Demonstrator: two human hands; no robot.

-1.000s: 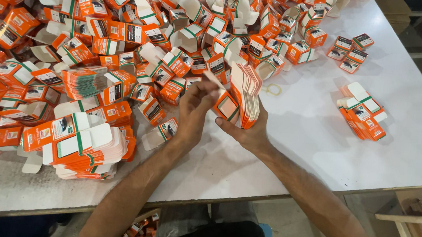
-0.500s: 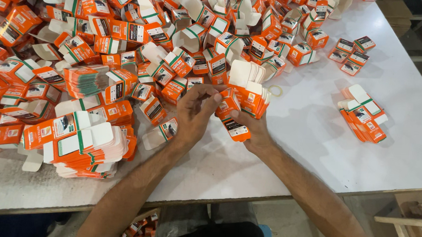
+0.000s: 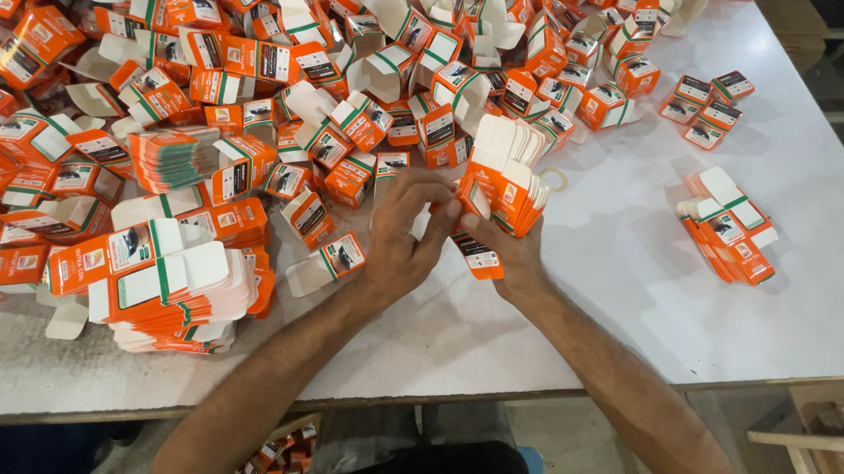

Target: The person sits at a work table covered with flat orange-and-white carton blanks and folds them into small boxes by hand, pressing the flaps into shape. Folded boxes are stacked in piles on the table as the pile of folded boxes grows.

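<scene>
Near the surface's (image 3: 639, 284) front edge, we sorted orange cartons.
Our right hand (image 3: 511, 259) gripped a flat-carton stack (image 3: 505, 178); our left hand (image 3: 404, 231) pinched one carton (image 3: 476, 254).

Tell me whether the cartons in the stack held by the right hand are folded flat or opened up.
Folded flat. The stack of orange cartons in the right hand shows thin layered edges fanned together, white flaps up, unlike the boxy opened cartons piled behind.
</scene>
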